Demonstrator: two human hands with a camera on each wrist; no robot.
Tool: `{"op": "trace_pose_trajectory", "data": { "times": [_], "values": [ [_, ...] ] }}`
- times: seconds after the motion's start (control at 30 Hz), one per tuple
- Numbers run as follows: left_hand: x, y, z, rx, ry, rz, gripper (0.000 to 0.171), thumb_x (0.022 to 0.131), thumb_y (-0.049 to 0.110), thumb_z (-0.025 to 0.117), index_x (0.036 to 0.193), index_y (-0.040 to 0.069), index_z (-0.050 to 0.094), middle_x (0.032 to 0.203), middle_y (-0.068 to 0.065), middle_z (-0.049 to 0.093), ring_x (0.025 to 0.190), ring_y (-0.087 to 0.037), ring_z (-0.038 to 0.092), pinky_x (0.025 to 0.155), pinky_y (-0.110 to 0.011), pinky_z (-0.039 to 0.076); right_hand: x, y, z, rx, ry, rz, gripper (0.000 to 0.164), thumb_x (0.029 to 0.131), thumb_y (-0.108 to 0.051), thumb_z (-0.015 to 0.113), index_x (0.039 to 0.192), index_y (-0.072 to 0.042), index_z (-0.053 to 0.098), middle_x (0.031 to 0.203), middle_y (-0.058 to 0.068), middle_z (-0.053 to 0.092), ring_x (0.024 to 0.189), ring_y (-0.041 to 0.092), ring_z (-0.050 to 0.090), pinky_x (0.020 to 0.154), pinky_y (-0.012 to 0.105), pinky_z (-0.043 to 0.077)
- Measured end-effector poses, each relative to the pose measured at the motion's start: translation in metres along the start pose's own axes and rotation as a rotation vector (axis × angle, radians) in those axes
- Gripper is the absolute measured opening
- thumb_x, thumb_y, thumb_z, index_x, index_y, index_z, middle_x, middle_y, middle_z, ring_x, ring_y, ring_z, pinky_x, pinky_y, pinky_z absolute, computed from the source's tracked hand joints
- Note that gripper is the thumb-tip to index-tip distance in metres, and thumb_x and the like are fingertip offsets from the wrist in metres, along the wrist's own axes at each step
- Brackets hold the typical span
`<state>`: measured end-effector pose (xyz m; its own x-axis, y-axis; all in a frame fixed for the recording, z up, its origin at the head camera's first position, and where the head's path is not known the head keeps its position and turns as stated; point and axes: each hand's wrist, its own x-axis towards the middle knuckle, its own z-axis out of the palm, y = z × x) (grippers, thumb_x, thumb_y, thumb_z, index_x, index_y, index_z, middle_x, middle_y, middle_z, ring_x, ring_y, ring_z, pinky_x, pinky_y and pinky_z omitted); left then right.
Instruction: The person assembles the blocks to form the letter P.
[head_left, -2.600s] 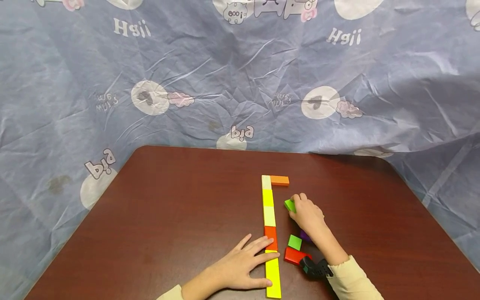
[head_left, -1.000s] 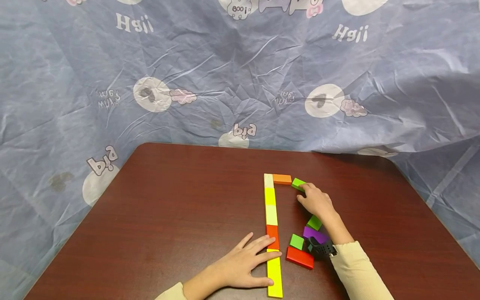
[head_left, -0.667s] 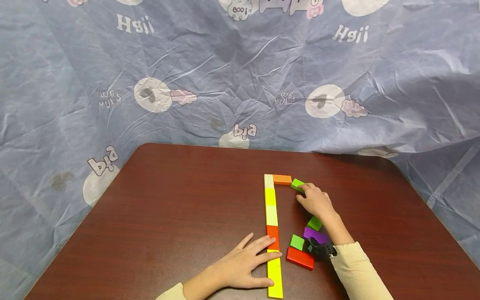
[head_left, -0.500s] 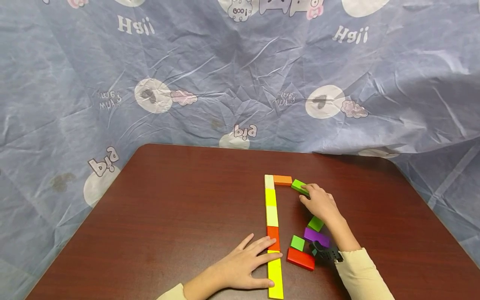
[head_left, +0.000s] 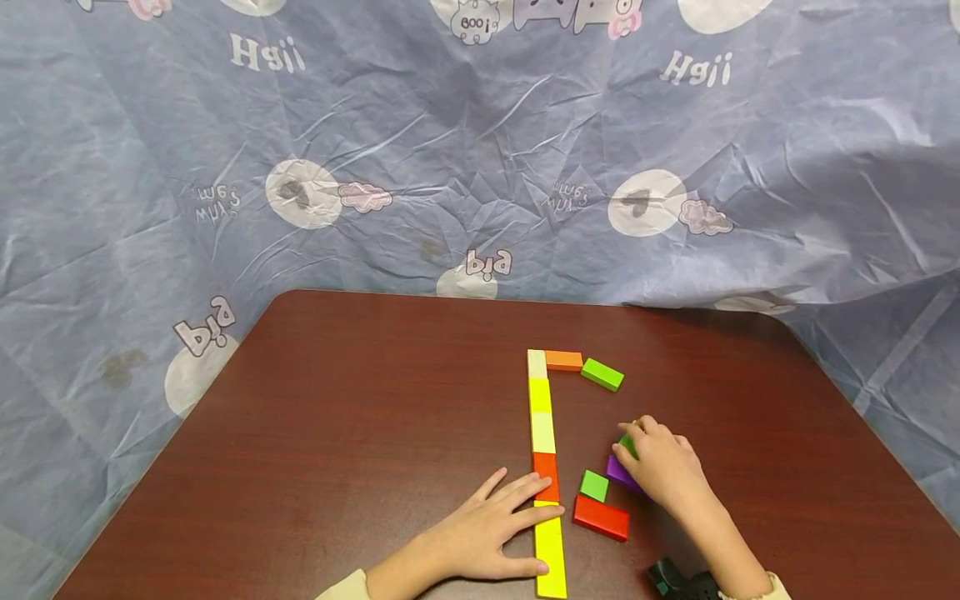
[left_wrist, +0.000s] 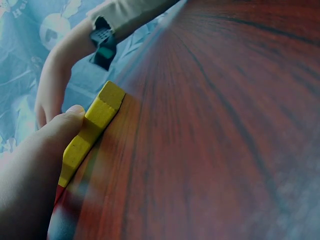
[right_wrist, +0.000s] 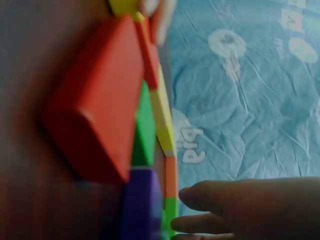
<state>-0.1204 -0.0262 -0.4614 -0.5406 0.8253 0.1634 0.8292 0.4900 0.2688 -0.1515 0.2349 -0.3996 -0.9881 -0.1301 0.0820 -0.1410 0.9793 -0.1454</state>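
A row of flat wooden blocks runs up the table in the head view: yellow (head_left: 552,546), red (head_left: 545,465), pale yellow (head_left: 543,432) and others beyond. My left hand (head_left: 480,533) rests on the red and yellow blocks with fingers spread; its thumb lies along the yellow block (left_wrist: 102,112) in the left wrist view. Thumb and fingers of my right hand (head_left: 667,467) pinch a green block (head_left: 628,444), mostly covered by the hand. Beside it lies a purple block (head_left: 621,472), partly under the same hand.
An orange block (head_left: 564,361) extends right from the row's far end, with a bright green block (head_left: 602,375) angled at its tip. Nearer me are a small green block (head_left: 594,486) and a red block (head_left: 602,518). A patterned cloth (head_left: 420,167) hangs behind the table.
My right hand has set the bright green block beside the orange one, let it go, and drawn back toward me to the other green block. The left hand has stayed in place.
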Motion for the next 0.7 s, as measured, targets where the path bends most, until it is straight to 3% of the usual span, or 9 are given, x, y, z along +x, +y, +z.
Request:
{"op": "trace_pose_trajectory", "data": {
  "times": [0.17, 0.4, 0.7],
  "values": [
    [0.000, 0.000, 0.000, -0.013, -0.007, -0.003, 0.058, 0.089, 0.062, 0.033, 0.141, 0.038, 0.026, 0.151, 0.007, 0.021, 0.140, -0.009, 0.017, 0.109, -0.052, 0.021, -0.006, -0.003, 0.006, -0.011, 0.011, -0.007, 0.036, 0.082, -0.024, 0.062, 0.109, 0.000, 0.063, 0.105, 0.017, 0.056, 0.093, 0.033, 0.056, 0.083, 0.057, 0.041],
    [0.000, -0.001, -0.001, -0.008, -0.010, -0.001, 0.059, 0.089, 0.062, 0.033, 0.142, 0.037, 0.025, 0.151, 0.007, 0.020, 0.140, -0.009, 0.016, 0.109, -0.052, 0.021, 0.004, 0.002, 0.011, 0.036, 0.048, -0.044, 0.039, 0.083, -0.023, 0.062, 0.113, 0.001, 0.060, 0.110, 0.018, 0.056, 0.101, 0.038, 0.056, 0.088, 0.060, 0.038],
    [-0.001, -0.001, 0.000, -0.003, -0.014, 0.000, 0.059, 0.089, 0.062, 0.033, 0.141, 0.038, 0.025, 0.151, 0.007, 0.020, 0.140, -0.008, 0.016, 0.109, -0.052, 0.021, 0.006, 0.009, 0.013, 0.044, 0.034, 0.026, 0.039, 0.084, -0.023, 0.060, 0.117, -0.002, 0.058, 0.115, 0.021, 0.054, 0.104, 0.039, 0.052, 0.088, 0.060, 0.037]
  ]
}}
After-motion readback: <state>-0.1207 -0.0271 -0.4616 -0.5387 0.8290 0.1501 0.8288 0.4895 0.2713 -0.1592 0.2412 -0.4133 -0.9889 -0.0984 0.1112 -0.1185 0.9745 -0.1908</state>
